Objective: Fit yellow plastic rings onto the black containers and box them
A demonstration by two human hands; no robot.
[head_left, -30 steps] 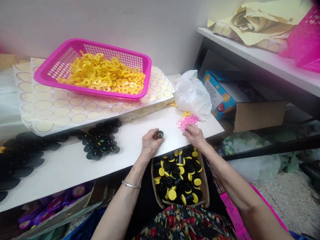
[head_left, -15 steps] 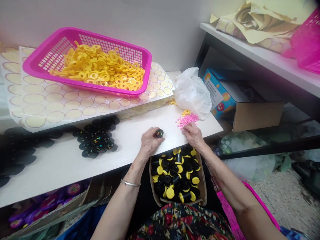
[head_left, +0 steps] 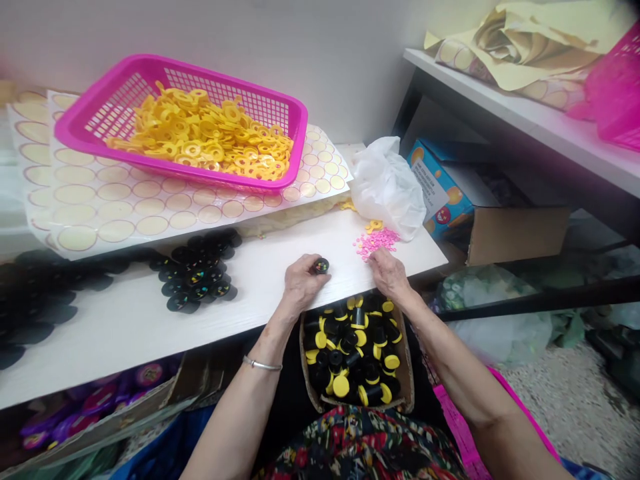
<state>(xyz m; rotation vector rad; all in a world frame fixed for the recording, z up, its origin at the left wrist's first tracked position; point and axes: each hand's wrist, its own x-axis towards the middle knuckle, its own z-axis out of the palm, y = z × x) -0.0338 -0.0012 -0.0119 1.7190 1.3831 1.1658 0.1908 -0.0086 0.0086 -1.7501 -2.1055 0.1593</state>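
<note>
My left hand point(head_left: 303, 283) is closed around a small black cup point(head_left: 321, 266) on the white table point(head_left: 270, 280); tiny coloured bits show inside the cup's mouth. To its right, my right hand point(head_left: 390, 272) has its fingertips pinched at the near edge of a heap of small pink beads point(head_left: 377, 241). Whatever sits between those fingertips is too small to make out. Several more black cups point(head_left: 197, 273) with coloured bits inside stand grouped to the left. Below the table edge, a cardboard box point(head_left: 407, 387) holds many black cups with yellow caps.
A pink basket point(head_left: 300, 143) full of yellow ring-shaped plastic pieces rests on sticker sheets point(head_left: 75, 193) at the back. A white plastic bag point(head_left: 385, 187) lies behind the beads. On the right are a blue carton point(head_left: 435, 193) and a shelf point(head_left: 500, 97).
The whole view has shifted slightly. My left hand keeps its hold on the cup, and my right hand stays at the pink beads with little movement.
</note>
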